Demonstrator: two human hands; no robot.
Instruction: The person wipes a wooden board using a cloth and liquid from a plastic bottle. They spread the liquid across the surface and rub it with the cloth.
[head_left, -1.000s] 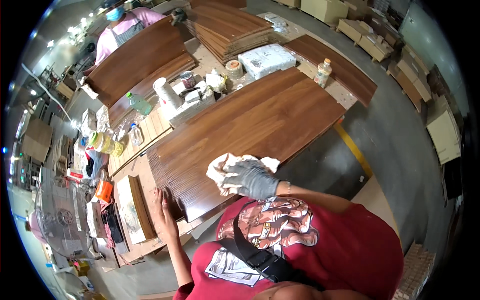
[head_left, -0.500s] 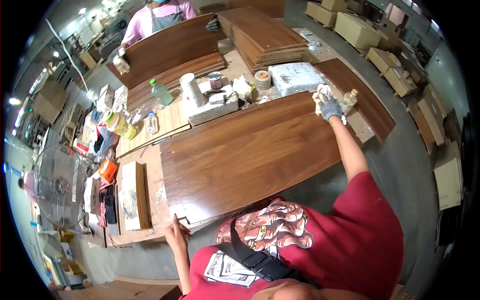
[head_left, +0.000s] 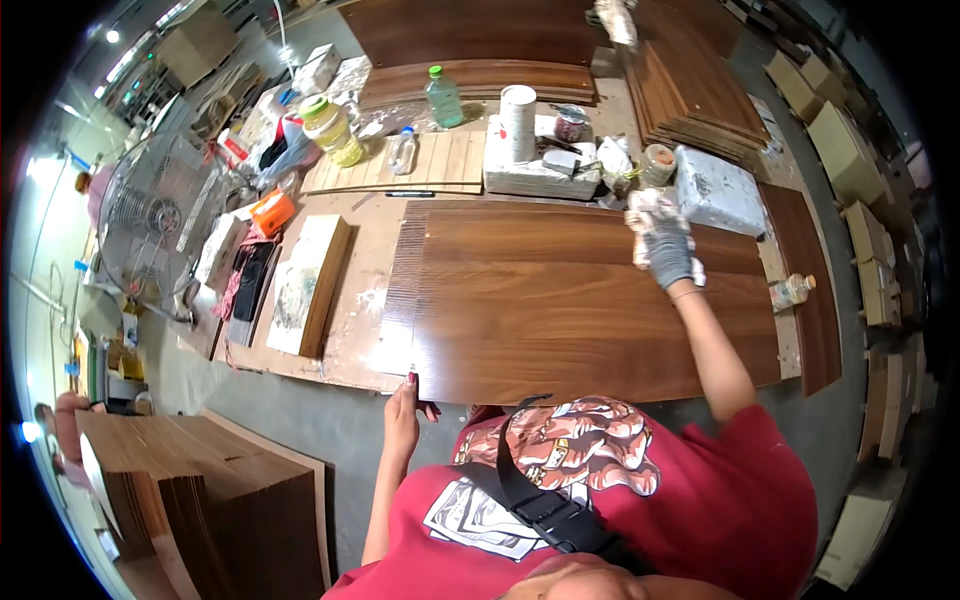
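- Two hands are at the brown board (head_left: 560, 300), which lies flat along the near side of the table (head_left: 365, 270), in front of the person.
- Gloved fingers of the right hand (head_left: 668, 250) are bunched over a pale cloth (head_left: 652, 207), clamping it near the board's far edge, right of the middle.
- The bare left hand (head_left: 402, 415) is at the near left corner, thumb raised, other fingers curled; whether they pinch the board I cannot tell.
- A wiping pass seems in hand; carrying it on would call for light, even pressure, a flat cloth and a steadied corner.
- Beyond the far edge sit a white package (head_left: 718, 190), a tape roll (head_left: 657, 163) and a stack of cups (head_left: 518, 125), so a stroke overshooting there could knock them.
- Past the right end, a bottle (head_left: 792, 292) is near the board, limiting sideways room.
- Leftward, a strip of table separates the board from a wood block (head_left: 328, 290); floor shows beyond the near edge.
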